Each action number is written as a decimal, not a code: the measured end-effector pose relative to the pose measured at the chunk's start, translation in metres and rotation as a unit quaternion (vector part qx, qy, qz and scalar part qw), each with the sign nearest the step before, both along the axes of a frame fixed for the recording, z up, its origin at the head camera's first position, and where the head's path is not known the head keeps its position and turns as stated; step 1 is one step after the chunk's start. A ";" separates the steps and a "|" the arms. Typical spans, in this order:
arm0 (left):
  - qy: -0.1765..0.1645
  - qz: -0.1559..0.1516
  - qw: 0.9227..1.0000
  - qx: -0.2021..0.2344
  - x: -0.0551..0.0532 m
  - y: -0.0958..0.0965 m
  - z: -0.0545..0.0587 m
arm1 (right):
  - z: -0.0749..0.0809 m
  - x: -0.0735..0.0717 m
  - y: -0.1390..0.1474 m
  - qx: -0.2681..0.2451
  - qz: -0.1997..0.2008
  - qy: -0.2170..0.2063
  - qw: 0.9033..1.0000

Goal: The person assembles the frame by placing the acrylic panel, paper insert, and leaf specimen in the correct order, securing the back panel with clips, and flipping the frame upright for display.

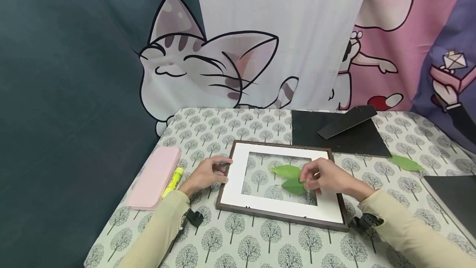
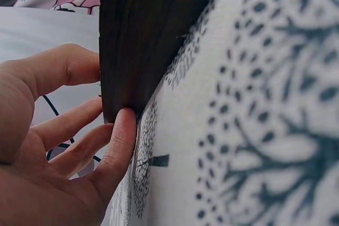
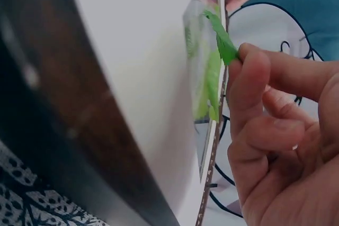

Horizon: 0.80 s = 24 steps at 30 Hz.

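Note:
My left hand [image 1: 208, 173] rests at the left side of a dark wooden picture frame [image 1: 281, 217] with a white mat. In the left wrist view its fingertips [image 2: 125, 117] touch the frame's dark outer side [image 2: 143, 46]. Over the mat's window, my right hand [image 1: 322, 176] pinches the end of a green leaf [image 1: 293, 186] between thumb and finger. The right wrist view shows this leaf [image 3: 225, 41] tilted above the glass. Just behind it, a second, lighter leaf [image 1: 285, 171] lies within the window.
A black backing board [image 1: 308, 129] with a stand flap [image 1: 347, 122] lies behind the frame. Another leaf [image 1: 406, 163] is near its right corner, a dark panel [image 1: 455, 202] at the right edge. Left of the frame are a pink case [image 1: 155, 177] and a yellow highlighter [image 1: 172, 182].

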State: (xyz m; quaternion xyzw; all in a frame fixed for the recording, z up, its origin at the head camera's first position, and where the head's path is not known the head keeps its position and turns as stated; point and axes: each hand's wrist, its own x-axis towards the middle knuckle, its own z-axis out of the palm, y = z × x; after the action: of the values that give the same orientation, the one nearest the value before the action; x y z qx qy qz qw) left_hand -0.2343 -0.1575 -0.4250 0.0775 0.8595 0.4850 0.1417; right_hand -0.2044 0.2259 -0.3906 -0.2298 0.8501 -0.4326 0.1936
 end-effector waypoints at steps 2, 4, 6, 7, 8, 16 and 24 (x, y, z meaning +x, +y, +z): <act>0.003 -0.004 1.000 0.000 0.000 0.000 0.000 | -0.001 0.000 -0.001 0.021 -0.005 0.007 1.000; 0.005 -0.008 1.000 0.002 0.000 0.000 -0.001 | -0.002 -0.001 -0.002 0.037 -0.014 0.015 0.999; 0.008 -0.011 1.000 0.006 0.000 -0.001 -0.002 | -0.002 -0.003 -0.002 0.046 -0.028 0.017 0.998; 0.009 -0.013 1.000 0.007 0.000 -0.001 -0.002 | -0.002 -0.004 -0.002 0.048 -0.035 0.019 0.998; 0.010 -0.015 1.000 0.009 0.000 -0.002 -0.002 | -0.002 -0.005 -0.002 0.049 -0.042 0.019 0.998; 0.010 -0.014 1.000 0.006 0.000 -0.002 -0.003 | -0.001 -0.008 -0.005 0.063 -0.032 0.023 0.997; 0.007 -0.008 1.000 0.007 0.000 -0.001 -0.002 | 0.000 -0.007 -0.008 0.092 -0.017 0.027 0.995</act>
State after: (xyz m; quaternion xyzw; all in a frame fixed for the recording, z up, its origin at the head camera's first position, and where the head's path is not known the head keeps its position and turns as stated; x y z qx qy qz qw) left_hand -0.2343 -0.1589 -0.4270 0.0890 0.8563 0.4894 0.1388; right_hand -0.2115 0.2175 -0.3911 -0.2081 0.8948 -0.3498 0.1833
